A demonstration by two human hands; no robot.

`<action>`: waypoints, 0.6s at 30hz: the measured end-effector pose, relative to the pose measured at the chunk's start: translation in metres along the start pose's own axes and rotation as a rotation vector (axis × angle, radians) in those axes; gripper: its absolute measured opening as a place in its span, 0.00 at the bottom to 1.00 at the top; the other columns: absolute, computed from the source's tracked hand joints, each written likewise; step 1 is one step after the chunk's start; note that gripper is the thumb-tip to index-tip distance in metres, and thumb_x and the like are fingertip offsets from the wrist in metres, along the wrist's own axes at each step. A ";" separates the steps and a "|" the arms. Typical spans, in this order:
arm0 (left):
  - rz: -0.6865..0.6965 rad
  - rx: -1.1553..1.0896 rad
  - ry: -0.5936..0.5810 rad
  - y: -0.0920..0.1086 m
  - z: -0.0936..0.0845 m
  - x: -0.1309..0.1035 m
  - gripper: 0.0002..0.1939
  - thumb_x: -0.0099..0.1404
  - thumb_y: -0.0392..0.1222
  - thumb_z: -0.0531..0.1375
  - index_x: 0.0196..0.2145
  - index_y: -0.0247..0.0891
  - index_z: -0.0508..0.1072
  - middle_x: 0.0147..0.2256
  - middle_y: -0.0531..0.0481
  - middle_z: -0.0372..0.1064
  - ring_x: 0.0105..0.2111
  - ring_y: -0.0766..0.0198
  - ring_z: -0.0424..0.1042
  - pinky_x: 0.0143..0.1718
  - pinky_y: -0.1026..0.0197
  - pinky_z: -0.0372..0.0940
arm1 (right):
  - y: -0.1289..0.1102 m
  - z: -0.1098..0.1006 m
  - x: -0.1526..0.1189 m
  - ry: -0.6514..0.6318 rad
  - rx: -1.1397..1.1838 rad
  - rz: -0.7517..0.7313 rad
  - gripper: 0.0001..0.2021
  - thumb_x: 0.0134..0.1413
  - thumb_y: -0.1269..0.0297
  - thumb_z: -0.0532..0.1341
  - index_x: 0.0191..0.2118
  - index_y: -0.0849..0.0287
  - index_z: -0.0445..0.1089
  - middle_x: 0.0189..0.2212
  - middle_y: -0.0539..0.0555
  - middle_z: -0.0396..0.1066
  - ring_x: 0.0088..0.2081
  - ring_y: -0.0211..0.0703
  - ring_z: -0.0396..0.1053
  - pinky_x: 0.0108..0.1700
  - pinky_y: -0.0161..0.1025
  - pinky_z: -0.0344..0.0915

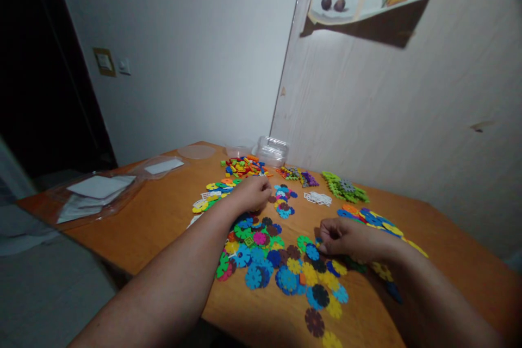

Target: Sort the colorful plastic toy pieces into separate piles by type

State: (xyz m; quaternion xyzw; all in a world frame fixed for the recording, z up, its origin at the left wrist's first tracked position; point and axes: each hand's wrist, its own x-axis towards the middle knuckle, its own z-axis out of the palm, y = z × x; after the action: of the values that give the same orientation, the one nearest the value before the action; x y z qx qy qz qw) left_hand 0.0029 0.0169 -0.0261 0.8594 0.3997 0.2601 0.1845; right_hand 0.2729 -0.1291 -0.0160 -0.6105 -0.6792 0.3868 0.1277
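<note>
My left hand [258, 193] is closed above the table, beside a small group of blue, pink and brown discs [284, 201]; what it holds, if anything, is hidden. My right hand [340, 236] has its fingers curled and pressed together over the right edge of the large disc pile. A blue notched disc [312, 252] lies at its fingertips, and I cannot make out whether they grip something. The large pile of notched discs [258, 255] in green, blue, yellow and brown spreads between my forearms.
Small bricks [244, 166], white pieces [317, 198] and green pieces [345, 187] lie farther back on the wooden table [147, 244]. Clear containers [272, 151] stand by the wall. Plastic bags with white cards [95, 187] lie at left. More discs [379, 220] lie right.
</note>
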 end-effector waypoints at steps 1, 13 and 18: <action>-0.001 -0.004 -0.001 0.000 0.000 0.000 0.09 0.62 0.41 0.54 0.32 0.39 0.74 0.32 0.50 0.76 0.33 0.62 0.72 0.31 0.64 0.59 | -0.001 0.001 0.001 0.007 0.075 -0.010 0.14 0.49 0.55 0.67 0.28 0.58 0.64 0.23 0.46 0.65 0.24 0.32 0.57 0.25 0.30 0.53; 0.008 0.013 0.014 -0.002 0.005 0.000 0.09 0.62 0.43 0.55 0.32 0.39 0.74 0.30 0.51 0.75 0.30 0.63 0.70 0.29 0.64 0.57 | -0.015 0.033 0.046 0.311 0.796 -0.049 0.14 0.42 0.64 0.67 0.33 0.56 0.62 0.26 0.51 0.71 0.28 0.37 0.68 0.26 0.31 0.58; -0.003 0.041 -0.010 -0.001 0.005 0.001 0.10 0.62 0.45 0.56 0.34 0.39 0.75 0.31 0.50 0.75 0.31 0.62 0.71 0.29 0.64 0.59 | -0.004 0.024 0.040 0.308 0.692 -0.105 0.13 0.44 0.62 0.66 0.30 0.56 0.60 0.19 0.46 0.65 0.20 0.33 0.61 0.22 0.31 0.53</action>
State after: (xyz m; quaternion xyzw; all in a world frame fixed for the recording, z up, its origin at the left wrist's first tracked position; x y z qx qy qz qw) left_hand 0.0051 0.0178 -0.0303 0.8637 0.4053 0.2472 0.1693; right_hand 0.2458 -0.1009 -0.0408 -0.5466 -0.5117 0.4900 0.4464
